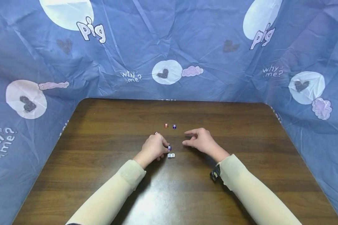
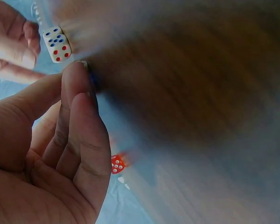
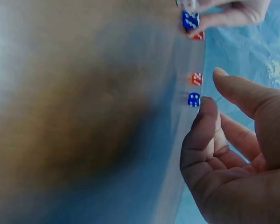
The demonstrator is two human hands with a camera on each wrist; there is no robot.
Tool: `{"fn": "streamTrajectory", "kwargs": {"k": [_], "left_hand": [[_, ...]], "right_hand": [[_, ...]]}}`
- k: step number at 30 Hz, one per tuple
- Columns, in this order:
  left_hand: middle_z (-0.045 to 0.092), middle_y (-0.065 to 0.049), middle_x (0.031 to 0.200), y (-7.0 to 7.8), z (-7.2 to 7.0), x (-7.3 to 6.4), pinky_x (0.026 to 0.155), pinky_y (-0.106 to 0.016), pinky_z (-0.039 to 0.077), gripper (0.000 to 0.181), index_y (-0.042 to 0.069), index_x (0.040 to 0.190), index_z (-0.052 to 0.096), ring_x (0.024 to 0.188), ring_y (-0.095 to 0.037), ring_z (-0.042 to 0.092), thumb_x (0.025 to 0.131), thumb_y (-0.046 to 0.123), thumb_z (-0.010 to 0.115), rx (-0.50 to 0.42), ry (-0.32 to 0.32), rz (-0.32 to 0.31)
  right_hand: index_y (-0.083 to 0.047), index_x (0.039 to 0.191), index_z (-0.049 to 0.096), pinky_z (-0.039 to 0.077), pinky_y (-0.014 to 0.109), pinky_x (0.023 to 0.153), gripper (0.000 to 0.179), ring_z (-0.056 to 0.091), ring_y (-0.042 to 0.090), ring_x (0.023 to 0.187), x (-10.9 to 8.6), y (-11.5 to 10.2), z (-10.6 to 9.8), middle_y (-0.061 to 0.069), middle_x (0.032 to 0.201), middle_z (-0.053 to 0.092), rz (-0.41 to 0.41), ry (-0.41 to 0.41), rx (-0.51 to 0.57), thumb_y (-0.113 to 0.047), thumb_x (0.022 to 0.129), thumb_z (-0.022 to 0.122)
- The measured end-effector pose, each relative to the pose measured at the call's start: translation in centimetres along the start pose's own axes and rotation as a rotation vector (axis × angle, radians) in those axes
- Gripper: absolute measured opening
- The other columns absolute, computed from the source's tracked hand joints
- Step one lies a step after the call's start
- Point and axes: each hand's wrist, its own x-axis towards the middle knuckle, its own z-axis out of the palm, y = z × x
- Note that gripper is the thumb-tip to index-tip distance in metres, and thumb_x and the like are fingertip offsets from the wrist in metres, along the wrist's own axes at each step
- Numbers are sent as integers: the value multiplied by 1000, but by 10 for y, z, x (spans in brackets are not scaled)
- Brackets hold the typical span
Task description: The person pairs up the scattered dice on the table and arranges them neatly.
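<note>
My left hand (image 1: 154, 146) pinches a blue die (image 1: 169, 147) between thumb and finger, just behind two white dice (image 1: 171, 155) that sit side by side. In the left wrist view the fingers hide most of this blue die. A red die (image 1: 156, 133) shows partly past the left hand's knuckles. Farther back, another red die (image 1: 166, 125) and a blue die (image 1: 174, 126) stand a small gap apart. To the right, my right hand (image 1: 202, 141) hovers with thumb and fingers apart and nothing between them, nearest to that back blue die.
The brown wooden table (image 1: 107, 125) carries the dice near its middle. A blue printed cloth (image 1: 214, 56) hangs around its back and sides. A dark wrist strap piece (image 1: 215, 173) sits at the right cuff.
</note>
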Motion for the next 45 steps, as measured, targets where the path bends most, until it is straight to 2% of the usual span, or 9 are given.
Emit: {"fn": "streamTrajectory", "kwargs": {"k": [7, 12, 21, 29, 35, 39, 41, 45], "left_hand": [[65, -3, 53, -1, 3, -1, 47, -34, 52, 14, 14, 97, 81, 44, -18, 65, 84, 15, 86, -22, -11, 0], [65, -4, 52, -3, 4, -1, 43, -31, 51, 13, 13, 96, 81, 43, -18, 65, 84, 13, 85, -40, -22, -3], [64, -3, 51, -4, 6, 1, 41, -30, 50, 14, 13, 96, 81, 41, -17, 64, 83, 13, 86, -50, -18, 7], [64, -4, 51, -4, 5, 2, 39, -30, 50, 13, 12, 96, 81, 41, -17, 64, 83, 11, 86, -64, -16, 11], [64, -4, 52, -5, 4, 2, 40, -30, 51, 12, 11, 95, 80, 42, -18, 64, 84, 12, 86, -72, -26, 18], [64, -5, 51, -5, 3, 2, 39, -30, 51, 11, 10, 93, 80, 42, -18, 64, 84, 11, 85, -73, -21, 22], [64, -5, 51, -5, 3, 3, 39, -30, 51, 10, 10, 93, 80, 42, -18, 64, 84, 11, 85, -74, -21, 21], [64, -5, 52, -6, 3, 3, 40, -29, 51, 8, 11, 89, 80, 42, -18, 64, 84, 11, 86, -73, -26, 18]], "right_hand": [[-6, 127, 71, 50, 32, 56, 46, 66, 21, 64, 29, -2, -2, 7, 70, 70, 45, 14, 77, -25, 87, 84], [-8, 127, 72, 51, 31, 59, 47, 67, 19, 66, 45, -6, 2, 7, 70, 70, 109, 3, 87, -26, 86, 85], [-11, 126, 73, 50, 31, 62, 47, 66, 16, 62, 56, -3, 11, 4, 66, 68, 169, 19, 16, -26, 83, 88], [-9, 123, 74, 50, 34, 67, 43, 64, 16, 62, 61, -3, 17, 1, 65, 68, 104, 53, -38, -24, 84, 87], [-7, 117, 77, 48, 33, 73, 37, 58, 16, 72, 69, -9, 21, 0, 78, 72, 71, 83, -98, -22, 84, 87], [-8, 115, 78, 51, 34, 74, 37, 65, 16, 72, 72, -15, 22, 0, 80, 74, 92, 81, -88, -23, 83, 88], [-8, 114, 78, 52, 33, 70, 37, 67, 15, 67, 74, -17, 23, 0, 74, 73, 114, 75, -77, -24, 83, 89], [-9, 112, 79, 52, 29, 66, 33, 66, 11, 63, 76, -17, 25, -1, 79, 74, 124, 89, -71, -23, 83, 88]]}}
